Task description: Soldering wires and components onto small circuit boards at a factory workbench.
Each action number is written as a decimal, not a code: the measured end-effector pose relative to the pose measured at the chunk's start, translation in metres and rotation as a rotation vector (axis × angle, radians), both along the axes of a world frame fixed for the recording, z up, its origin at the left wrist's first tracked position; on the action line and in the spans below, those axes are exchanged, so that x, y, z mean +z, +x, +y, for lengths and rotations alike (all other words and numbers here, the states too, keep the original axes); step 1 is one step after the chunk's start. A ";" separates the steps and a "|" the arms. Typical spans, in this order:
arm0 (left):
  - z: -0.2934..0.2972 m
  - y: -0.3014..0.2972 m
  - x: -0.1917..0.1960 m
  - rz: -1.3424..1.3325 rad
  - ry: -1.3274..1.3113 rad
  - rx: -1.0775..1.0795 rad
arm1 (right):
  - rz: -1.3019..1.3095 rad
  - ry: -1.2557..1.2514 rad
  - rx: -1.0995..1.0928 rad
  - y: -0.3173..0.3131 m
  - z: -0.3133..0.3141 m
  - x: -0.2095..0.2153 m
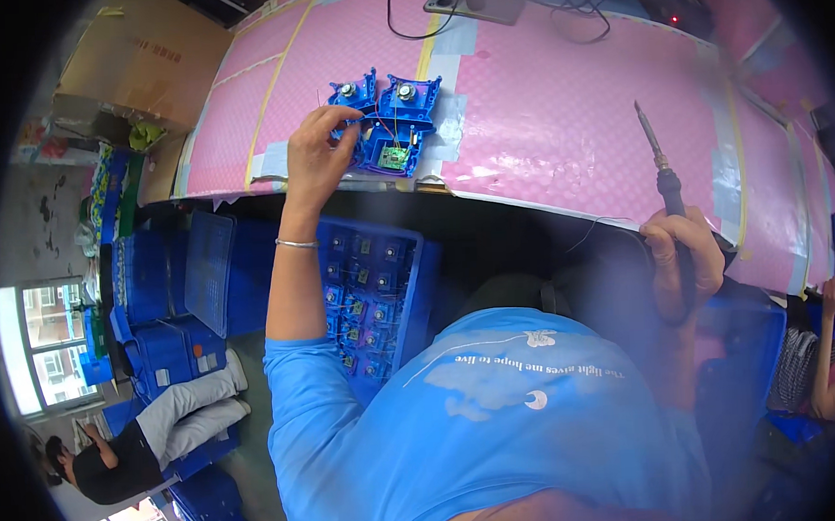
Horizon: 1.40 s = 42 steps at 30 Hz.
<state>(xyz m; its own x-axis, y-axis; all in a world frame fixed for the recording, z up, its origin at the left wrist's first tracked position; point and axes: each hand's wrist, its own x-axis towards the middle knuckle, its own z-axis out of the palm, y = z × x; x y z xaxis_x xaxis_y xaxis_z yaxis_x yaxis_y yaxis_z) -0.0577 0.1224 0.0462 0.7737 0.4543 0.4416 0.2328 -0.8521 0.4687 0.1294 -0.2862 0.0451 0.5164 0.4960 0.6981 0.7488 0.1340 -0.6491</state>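
- Left hand (315, 153) stretched forward over the near edge of the pink worktop (542, 115), fingers pinched on the left side of a blue plastic housing (383, 122), grip closed on it.
- Blue plastic housing lying opened on the worktop, two round parts at the top, a small green circuit board (393, 157) and thin wires in its lower half.
- Right hand (680, 258) off the worktop's near edge, grip wrapped around a soldering iron (663, 171), tip pointing up and away over the pink surface, well apart from the housing.
- Below the left forearm, a blue crate (368, 300) filled with similar blue parts.
- Far side of the worktop: a phone (453, 0) and black cables (584, 16).
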 end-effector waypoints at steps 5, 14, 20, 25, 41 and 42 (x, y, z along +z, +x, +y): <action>-0.019 0.018 0.004 0.164 0.182 -0.085 | -0.012 -0.003 0.006 -0.001 0.003 -0.003; -0.027 0.038 0.003 0.299 0.366 -0.092 | -0.011 -0.002 -0.030 0.000 0.002 -0.004; -0.044 0.051 -0.002 0.262 0.356 -0.120 | -0.067 0.046 -0.068 0.008 0.000 -0.009; -0.091 0.075 -0.009 0.131 0.180 -0.192 | 0.008 0.027 -0.059 0.011 -0.007 -0.014; -0.154 0.105 -0.008 -0.221 0.145 -0.421 | 0.043 -0.031 0.010 0.025 0.004 -0.021; -0.153 0.108 -0.007 -0.224 0.221 -0.495 | 0.044 -0.018 0.018 0.025 0.006 -0.022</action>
